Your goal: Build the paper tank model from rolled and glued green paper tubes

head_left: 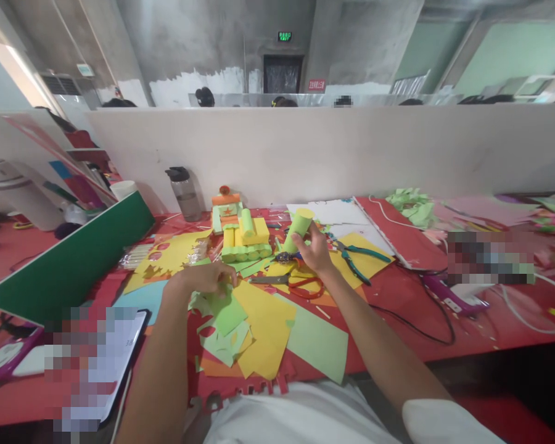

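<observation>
My right hand point(313, 248) is wrapped around a light green paper cylinder point(296, 233) with a yellow top end, held tilted above the table. My left hand point(213, 277) is low over the paper pile, its fingers curled down onto the upper edge of a bright green paper sheet point(229, 313). Between the hands lie scissors point(272, 279) with red-orange handles. Beyond them stands a yellow and green paper model point(247, 237) made of rolls and boxes, with an orange top part. Yellow paper point(268, 330) and pale green paper point(318, 338) lie nearest me.
Teal-handled pliers point(356, 259) lie to the right, near a black cable point(425, 330). At left are a green board point(74, 259), a phone point(106, 364) and a water bottle point(185, 194). A white partition point(328, 154) closes the back. Crumpled green paper point(411, 206) sits far right.
</observation>
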Available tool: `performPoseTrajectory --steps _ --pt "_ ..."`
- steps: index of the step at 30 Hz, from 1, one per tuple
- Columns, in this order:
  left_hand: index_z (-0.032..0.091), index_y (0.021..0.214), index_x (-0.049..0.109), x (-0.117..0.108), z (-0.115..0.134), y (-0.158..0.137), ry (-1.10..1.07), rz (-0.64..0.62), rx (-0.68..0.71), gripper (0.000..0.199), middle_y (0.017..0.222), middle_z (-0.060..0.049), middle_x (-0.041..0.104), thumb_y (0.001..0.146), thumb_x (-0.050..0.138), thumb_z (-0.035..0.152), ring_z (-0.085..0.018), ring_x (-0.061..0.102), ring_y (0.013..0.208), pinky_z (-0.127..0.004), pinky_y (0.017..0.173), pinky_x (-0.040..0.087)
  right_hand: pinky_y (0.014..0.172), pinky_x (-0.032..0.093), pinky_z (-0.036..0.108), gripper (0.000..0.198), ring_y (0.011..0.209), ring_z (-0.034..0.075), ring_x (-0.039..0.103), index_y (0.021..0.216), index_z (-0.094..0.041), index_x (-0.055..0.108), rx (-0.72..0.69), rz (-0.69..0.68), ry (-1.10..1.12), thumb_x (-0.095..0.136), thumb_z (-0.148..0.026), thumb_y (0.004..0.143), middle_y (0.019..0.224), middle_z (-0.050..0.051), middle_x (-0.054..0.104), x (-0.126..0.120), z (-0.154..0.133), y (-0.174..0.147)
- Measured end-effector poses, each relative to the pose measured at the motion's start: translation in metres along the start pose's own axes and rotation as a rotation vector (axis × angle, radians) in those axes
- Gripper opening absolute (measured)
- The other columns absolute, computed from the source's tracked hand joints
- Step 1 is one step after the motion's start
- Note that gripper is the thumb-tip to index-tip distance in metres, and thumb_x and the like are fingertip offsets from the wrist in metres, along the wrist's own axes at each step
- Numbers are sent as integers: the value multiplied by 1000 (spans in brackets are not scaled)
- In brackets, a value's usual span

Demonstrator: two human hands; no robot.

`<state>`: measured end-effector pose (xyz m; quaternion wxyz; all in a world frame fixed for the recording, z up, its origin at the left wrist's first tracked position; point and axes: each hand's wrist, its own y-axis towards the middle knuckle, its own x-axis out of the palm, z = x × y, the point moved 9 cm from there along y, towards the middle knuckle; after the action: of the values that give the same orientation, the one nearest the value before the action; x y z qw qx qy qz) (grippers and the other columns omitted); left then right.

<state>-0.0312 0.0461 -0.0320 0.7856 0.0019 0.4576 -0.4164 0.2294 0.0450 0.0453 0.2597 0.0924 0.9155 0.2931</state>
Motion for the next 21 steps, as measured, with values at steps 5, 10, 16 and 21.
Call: performPoseTrajectory --steps 5,10,16,21 --pt "23 88 69 1 -3 3 20 -13 12 28 73 1 55 60 66 28 -17 50 66 -25 58 37 73 55 33 40 84 22 65 108 -21 54 -19 33 28 51 -57 91 96 8 66 -1 2 -1" --pt "22 81 66 0 -6 5 25 -5 23 21 80 0 62 62 67 30 -19 55 75 -26 63 40 72 55 32 39 81 22 64 106 -21 54 -10 52 15 50 -57 91 96 8 65 -2 4 0" --pt "21 81 68 -3 3 3 35 18 51 18 89 -1 64 66 67 30 -19 58 80 -26 67 42 69 54 32 36 81 22 65 108 -20 55 -46 26 17 50 -52 93 97 9 66 1 1 -1" --pt "20 82 68 -6 2 -1 24 42 14 18 86 -2 64 68 67 31 -19 57 78 -26 66 41 65 53 31 32 76 20 63 105 -20 57 -97 56 45 56 -49 92 92 7 65 -1 1 -1"
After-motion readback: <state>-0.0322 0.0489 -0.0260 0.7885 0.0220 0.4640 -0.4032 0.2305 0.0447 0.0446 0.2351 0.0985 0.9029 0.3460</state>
